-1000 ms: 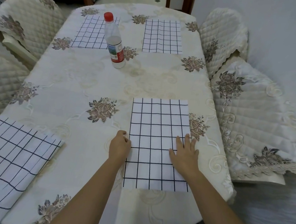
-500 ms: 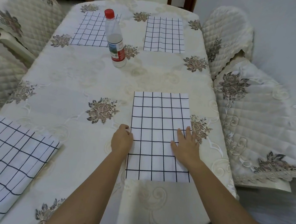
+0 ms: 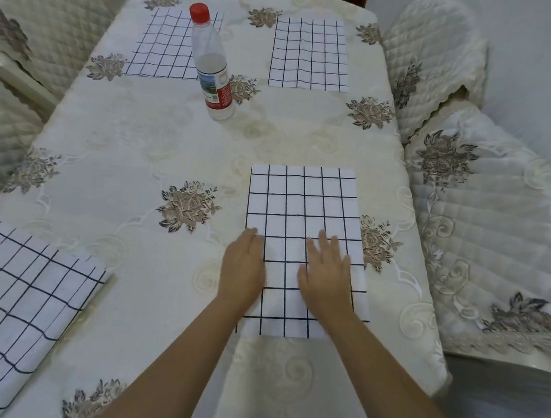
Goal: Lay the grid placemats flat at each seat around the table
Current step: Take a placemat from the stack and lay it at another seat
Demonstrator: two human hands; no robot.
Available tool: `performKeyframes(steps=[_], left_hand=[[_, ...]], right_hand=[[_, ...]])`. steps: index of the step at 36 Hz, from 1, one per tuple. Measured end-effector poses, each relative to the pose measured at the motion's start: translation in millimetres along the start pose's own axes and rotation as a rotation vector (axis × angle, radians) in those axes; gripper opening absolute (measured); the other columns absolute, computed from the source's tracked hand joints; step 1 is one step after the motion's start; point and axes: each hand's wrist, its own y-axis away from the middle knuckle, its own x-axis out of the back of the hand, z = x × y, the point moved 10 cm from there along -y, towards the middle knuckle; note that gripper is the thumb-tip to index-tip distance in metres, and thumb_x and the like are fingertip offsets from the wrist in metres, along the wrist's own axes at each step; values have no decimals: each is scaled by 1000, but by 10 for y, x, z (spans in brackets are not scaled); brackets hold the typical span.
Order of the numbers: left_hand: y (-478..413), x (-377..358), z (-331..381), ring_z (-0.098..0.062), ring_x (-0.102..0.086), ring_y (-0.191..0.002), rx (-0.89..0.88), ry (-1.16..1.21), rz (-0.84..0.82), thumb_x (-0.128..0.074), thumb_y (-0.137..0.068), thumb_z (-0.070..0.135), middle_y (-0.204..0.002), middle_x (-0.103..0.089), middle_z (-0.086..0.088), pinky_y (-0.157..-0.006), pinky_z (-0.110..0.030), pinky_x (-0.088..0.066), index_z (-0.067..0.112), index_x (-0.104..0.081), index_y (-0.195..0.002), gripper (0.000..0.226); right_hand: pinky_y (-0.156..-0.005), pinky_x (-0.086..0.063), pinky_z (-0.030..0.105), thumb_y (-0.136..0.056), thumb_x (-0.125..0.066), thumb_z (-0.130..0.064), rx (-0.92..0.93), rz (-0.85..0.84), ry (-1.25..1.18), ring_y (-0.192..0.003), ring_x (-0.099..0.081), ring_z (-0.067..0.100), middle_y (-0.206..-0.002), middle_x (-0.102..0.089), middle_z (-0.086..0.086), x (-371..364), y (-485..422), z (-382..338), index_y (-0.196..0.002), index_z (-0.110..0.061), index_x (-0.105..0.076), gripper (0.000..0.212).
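Both hands lie flat, palms down and fingers spread, on the near-right grid placemat (image 3: 303,210), which rests flat on the desk (image 3: 174,143) close to its near-right edge. The left hand (image 3: 243,268) sits over the mat's left border, partly on the cloth and partly on the mat; the right hand (image 3: 327,271) presses the mat's middle, a little to the right of the left one. Neither hand pinches or lifts anything, as far as the slightly blurred fingers allow one to tell.

Two more grid placemats lie flat at the far end: the far-left placemat (image 3: 161,47) and the far-right placemat (image 3: 309,53), well apart from each other. A clear bottle (image 3: 213,70) with a red cap stands upright near the far-left mat, its body overlapping that mat's right edge in this view. At the near left, another grid placemat (image 3: 23,299) lies at an angle, rumpled, with wavy lines along its near part, reaching past the picture's left edge.

The desk wears a cream embroidered tablecloth with brown flowers. Quilted chair covers (image 3: 495,224) stand along the right side and the far left.
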Motion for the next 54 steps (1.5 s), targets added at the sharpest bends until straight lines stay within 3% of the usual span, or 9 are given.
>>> performKeyframes(steps=[2, 5, 8, 12, 17, 24, 35, 49, 54], left_hand=[[114, -191, 47, -35, -43, -130, -25, -22, -121, -43, -84, 4, -139, -46, -19, -99, -54, -41, -1, -52, -127, 44], [300, -358, -33, -23, -40, -132, -71, -118, -205, -33, -88, 28, -142, -46, -9, -94, -56, -43, 8, -48, -133, 51], [342, -348, -207, -17, -23, -137, -71, -140, -192, -31, -90, 34, -148, -35, -4, -101, -55, -31, 13, -33, -141, 55], [279, -304, -425, -20, -12, -140, 7, -150, -178, -28, -90, 39, -152, -23, -9, -104, -56, -18, 13, -21, -145, 61], [250, -301, -525, -15, -1, -142, 83, -79, -178, -16, -90, 43, -154, -6, 1, -111, -52, -9, 13, -14, -146, 64], [146, -288, -459, -5, 18, -138, 51, 2, -226, -1, -82, 49, -149, 11, 16, -113, -45, 8, 23, -8, -149, 72], [64, -291, -454, -3, 20, -137, 30, -6, -246, 4, -81, 50, -148, 15, 16, -113, -42, 9, 22, -5, -148, 73], [-67, -272, -387, -2, 16, -136, -21, -45, -249, 8, -79, 47, -147, 14, 14, -114, -47, 2, 19, -11, -149, 77], [-20, -267, -419, -16, -5, -140, -16, -66, -218, -12, -89, 37, -151, -7, 4, -109, -57, -18, 11, -28, -145, 63]], right_hand=[[-85, -48, 55, -79, -36, -30, 78, -22, -22, -120, -54, 36, -131, -56, 15, -143, 99, -218, -118, -9, -61, 51], [-92, -44, 55, -84, -36, -34, 166, -67, -11, -130, -44, 29, -140, -49, 8, -350, 295, -336, -131, -16, -49, 52], [-104, -33, 52, -89, -34, -39, 206, -31, 17, -137, -27, 24, -148, -37, 2, -375, 380, -161, -140, -20, -36, 54], [-105, -24, 50, -89, -33, -40, 75, 13, 26, -139, -22, 24, -150, -33, 2, -269, 315, 310, -142, -21, -32, 56], [-99, -33, 58, -96, -10, -49, -130, 31, -43, -137, -23, 24, -148, -36, 8, -187, 279, 852, -140, -15, -34, 60], [-96, -35, 61, -96, -8, -49, -153, 72, -27, -137, -26, 28, -146, -38, 12, -150, 296, 880, -138, -10, -40, 65], [-95, -35, 63, -95, -8, -51, -187, 61, 27, -139, -23, 31, -151, -28, 8, -210, 455, 871, -141, -11, -34, 66], [-93, -35, 66, -95, -9, -55, -231, 43, -1, -136, -26, 34, -149, -34, 9, -246, 566, 827, -140, -13, -34, 67], [-93, -34, 67, -95, -9, -54, -230, 44, -27, -136, -29, 35, -148, -35, 10, -260, 555, 827, -140, -13, -36, 67]])
